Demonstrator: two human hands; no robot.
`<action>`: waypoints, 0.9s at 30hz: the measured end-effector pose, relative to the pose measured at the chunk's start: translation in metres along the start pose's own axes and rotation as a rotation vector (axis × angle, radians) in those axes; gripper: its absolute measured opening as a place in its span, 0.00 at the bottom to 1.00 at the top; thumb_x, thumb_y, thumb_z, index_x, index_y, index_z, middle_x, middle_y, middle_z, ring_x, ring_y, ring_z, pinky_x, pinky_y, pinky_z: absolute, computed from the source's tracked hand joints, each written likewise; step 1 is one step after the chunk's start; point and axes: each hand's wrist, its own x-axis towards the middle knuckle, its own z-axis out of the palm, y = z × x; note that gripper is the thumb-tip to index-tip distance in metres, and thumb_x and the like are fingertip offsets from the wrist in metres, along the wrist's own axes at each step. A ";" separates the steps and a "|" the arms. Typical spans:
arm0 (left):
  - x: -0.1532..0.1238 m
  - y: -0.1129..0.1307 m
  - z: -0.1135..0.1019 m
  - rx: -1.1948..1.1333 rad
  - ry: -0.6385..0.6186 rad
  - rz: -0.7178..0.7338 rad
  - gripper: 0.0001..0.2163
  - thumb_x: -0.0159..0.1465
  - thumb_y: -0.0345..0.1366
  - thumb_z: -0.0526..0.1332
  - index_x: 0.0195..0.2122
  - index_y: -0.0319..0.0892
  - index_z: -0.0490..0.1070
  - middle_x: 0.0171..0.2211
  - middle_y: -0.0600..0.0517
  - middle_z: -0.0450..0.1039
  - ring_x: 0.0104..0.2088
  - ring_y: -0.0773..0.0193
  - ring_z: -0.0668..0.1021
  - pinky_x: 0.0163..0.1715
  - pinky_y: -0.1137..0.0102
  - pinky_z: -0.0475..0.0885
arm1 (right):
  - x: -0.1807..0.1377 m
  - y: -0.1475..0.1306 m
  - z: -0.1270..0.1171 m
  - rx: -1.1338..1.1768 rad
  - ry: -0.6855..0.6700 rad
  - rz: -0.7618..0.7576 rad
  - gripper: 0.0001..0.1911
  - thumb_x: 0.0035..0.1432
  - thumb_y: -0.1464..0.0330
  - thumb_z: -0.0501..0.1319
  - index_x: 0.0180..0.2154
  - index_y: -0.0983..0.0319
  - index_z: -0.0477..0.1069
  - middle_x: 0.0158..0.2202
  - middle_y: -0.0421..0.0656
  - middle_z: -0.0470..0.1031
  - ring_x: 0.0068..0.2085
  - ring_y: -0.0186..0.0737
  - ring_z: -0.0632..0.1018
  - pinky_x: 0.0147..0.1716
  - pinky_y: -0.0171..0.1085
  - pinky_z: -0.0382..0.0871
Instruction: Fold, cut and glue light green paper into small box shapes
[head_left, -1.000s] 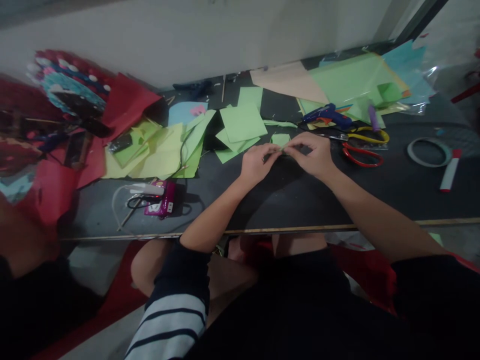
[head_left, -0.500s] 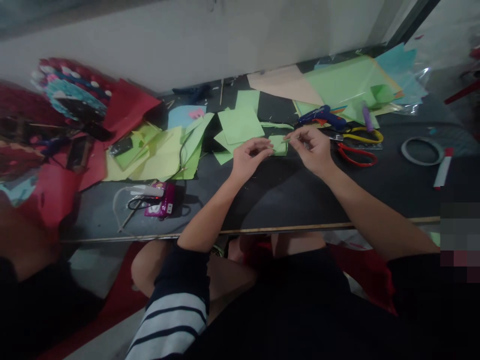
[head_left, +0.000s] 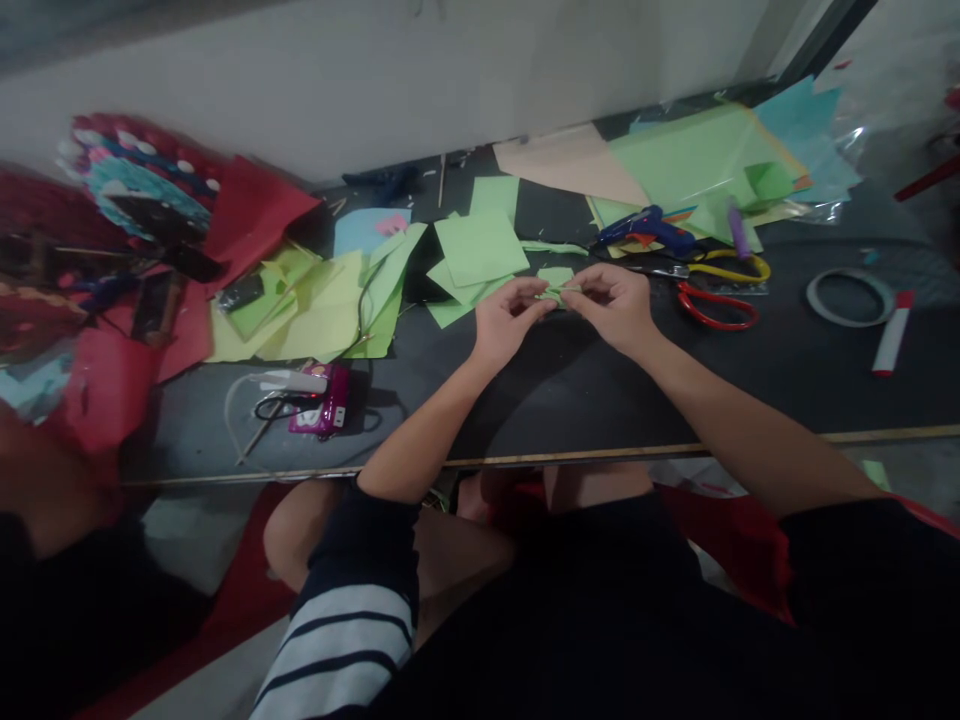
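Between my fingertips is a small strip of green paper [head_left: 553, 293], partly covered by the fingers. My left hand [head_left: 511, 318] pinches its left side, and my right hand [head_left: 613, 305] pinches its right side, the two hands close together just over the dark table. Behind the strip lies another green paper piece [head_left: 556, 274]. Green paper squares [head_left: 481, 247] are piled to the left, beyond my left hand. Right of my right hand rest scissors [head_left: 718, 316] with one red and one yellow handle. A blue glue gun [head_left: 651, 232] lies behind them.
A purple power socket [head_left: 322, 402] with cables sits at the front left. Yellow paper sheets [head_left: 319, 305] and red paper [head_left: 259, 210] spread leftward. A tape roll [head_left: 850, 298] and a white marker with red cap [head_left: 892, 335] lie at the right. Another person's arm shows at the far left.
My right hand has moved left, closing the gap to my left hand, which has shifted slightly right. The green paper between them is now bunched at the fingertips.
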 end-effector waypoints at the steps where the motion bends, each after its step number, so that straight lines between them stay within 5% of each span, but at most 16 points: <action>1: 0.000 0.000 0.000 0.012 0.008 -0.003 0.09 0.59 0.35 0.74 0.40 0.42 0.80 0.33 0.53 0.83 0.31 0.68 0.82 0.34 0.72 0.80 | 0.000 0.000 0.001 0.012 -0.009 0.017 0.24 0.51 0.45 0.76 0.31 0.59 0.81 0.26 0.41 0.80 0.26 0.35 0.75 0.24 0.35 0.68; 10: -0.002 0.005 -0.002 0.116 0.055 0.113 0.06 0.63 0.38 0.73 0.35 0.43 0.80 0.29 0.54 0.80 0.31 0.69 0.80 0.34 0.73 0.77 | 0.003 0.001 0.000 0.016 0.003 0.018 0.21 0.46 0.47 0.79 0.27 0.58 0.84 0.21 0.39 0.78 0.21 0.32 0.69 0.20 0.34 0.62; 16: -0.004 0.010 -0.002 0.228 0.032 0.163 0.03 0.64 0.33 0.71 0.33 0.43 0.80 0.32 0.53 0.83 0.34 0.66 0.82 0.39 0.71 0.79 | 0.001 0.002 -0.005 -0.082 -0.016 -0.080 0.13 0.53 0.55 0.77 0.27 0.57 0.84 0.30 0.42 0.84 0.29 0.39 0.81 0.28 0.38 0.75; 21: -0.006 0.004 -0.005 0.189 -0.008 0.117 0.05 0.68 0.35 0.69 0.43 0.45 0.83 0.41 0.51 0.86 0.40 0.61 0.86 0.42 0.67 0.84 | 0.002 0.009 -0.011 0.007 -0.047 -0.030 0.14 0.50 0.60 0.80 0.40 0.55 0.88 0.34 0.40 0.86 0.33 0.44 0.86 0.37 0.44 0.85; 27: -0.006 -0.004 -0.008 0.161 -0.055 0.183 0.14 0.65 0.36 0.73 0.52 0.46 0.82 0.52 0.48 0.85 0.53 0.54 0.86 0.57 0.58 0.84 | 0.004 0.013 -0.012 0.105 -0.049 0.001 0.19 0.46 0.65 0.81 0.43 0.56 0.87 0.42 0.40 0.88 0.44 0.49 0.88 0.50 0.50 0.86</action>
